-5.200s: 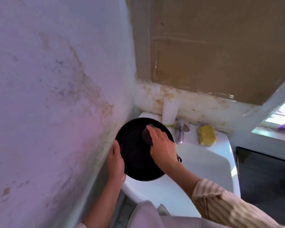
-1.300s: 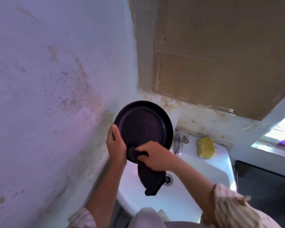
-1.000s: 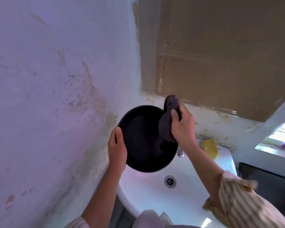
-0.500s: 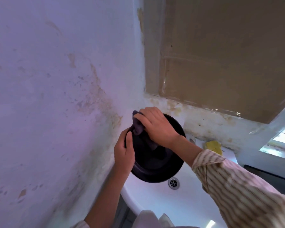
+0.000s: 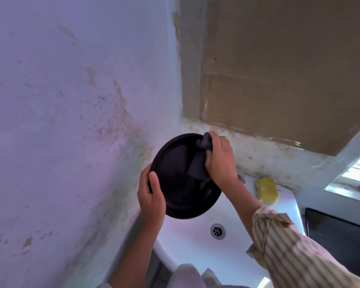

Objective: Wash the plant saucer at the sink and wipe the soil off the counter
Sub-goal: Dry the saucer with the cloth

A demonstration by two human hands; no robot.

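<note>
A round black plant saucer (image 5: 175, 175) is held tilted above the white sink (image 5: 191, 244). My left hand (image 5: 151, 199) grips its left rim, thumb on the inner face. My right hand (image 5: 219, 159) is closed on a dark grey cloth (image 5: 197, 163), pressed against the saucer's upper right part. The sink drain (image 5: 217, 231) shows below the saucer. The counter and any soil are out of view.
A stained wall (image 5: 71, 121) runs close along the left of the sink. A yellow sponge (image 5: 266, 190) lies on the sink's back ledge. The tap (image 5: 241, 178) is mostly hidden behind my right wrist. A dark surface (image 5: 339, 240) sits to the right.
My right hand with the cloth has slid from the saucer's upper left rim to its upper right. My left hand has kept its grip on the left rim.
</note>
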